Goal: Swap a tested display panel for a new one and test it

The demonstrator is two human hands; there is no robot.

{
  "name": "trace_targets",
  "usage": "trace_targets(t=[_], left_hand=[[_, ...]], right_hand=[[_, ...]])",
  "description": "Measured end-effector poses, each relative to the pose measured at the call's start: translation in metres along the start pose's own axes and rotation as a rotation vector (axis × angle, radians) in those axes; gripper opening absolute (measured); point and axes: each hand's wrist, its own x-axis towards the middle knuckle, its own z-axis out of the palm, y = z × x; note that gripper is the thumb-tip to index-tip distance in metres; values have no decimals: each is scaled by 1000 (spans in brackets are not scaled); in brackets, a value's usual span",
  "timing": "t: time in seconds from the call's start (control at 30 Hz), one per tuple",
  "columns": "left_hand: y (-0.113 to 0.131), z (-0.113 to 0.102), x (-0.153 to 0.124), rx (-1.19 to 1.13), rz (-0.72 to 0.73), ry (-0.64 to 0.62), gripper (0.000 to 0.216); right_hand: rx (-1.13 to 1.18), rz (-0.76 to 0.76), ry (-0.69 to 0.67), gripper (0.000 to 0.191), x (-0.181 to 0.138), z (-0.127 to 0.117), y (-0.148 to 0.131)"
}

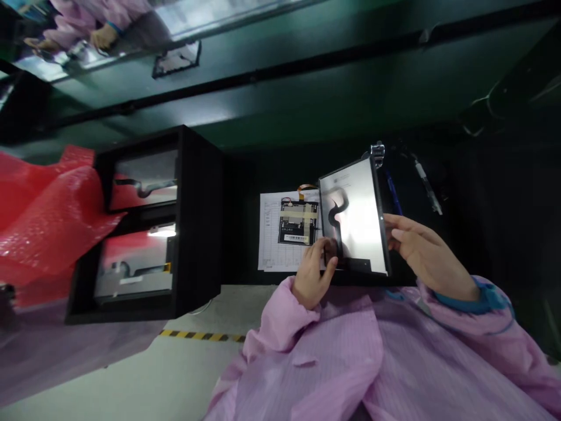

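A display panel (362, 222) with a shiny silver back and a curved dark ribbon cable is held tilted above the black table. My left hand (312, 273) grips its lower left corner between thumb and fingers. Along the right edge, my right hand (423, 251) holds it with bent fingers, the fingertips partly hidden behind it. Left of the panel, a small black circuit unit (298, 223) with yellowish tape, a barcode label and an orange flex cable lies on printed paper sheets (269, 242). The panel covers the sheets' right side.
A black divided box (199, 222) with more silver panels stands at left, red bubble wrap (48, 216) over its side. A metal clip (377, 153), blue pen (393, 192) and white pen (427, 184) lie beyond the panel. A co-worker's hand (104, 37) shows at top left.
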Motion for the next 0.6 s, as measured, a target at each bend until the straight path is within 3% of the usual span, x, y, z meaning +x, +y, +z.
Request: trace_targets(t=[0.07, 0.13, 0.27, 0.37, 0.53, 0.6], left_hand=[[7, -13, 8, -128, -95, -41, 42], [19, -25, 19, -230, -112, 33, 40], [45, -40, 34, -537, 77, 204, 49], [57, -49, 37, -667, -4, 225, 54], [58, -60, 36, -717, -206, 313, 53], [54, -62, 37, -698, -210, 338, 53]], right_hand=[[-121, -101, -28, 37, -8, 19, -8], [-227, -238, -78, 42, -14, 41, -13], [-338, -486, -257, 47, -14, 82, -10], [-368, -514, -315, 53, -5, 102, 11], [-456, -414, -112, 64, 5, 116, 48], [-456, -517, -201, 68, 2, 118, 51]])
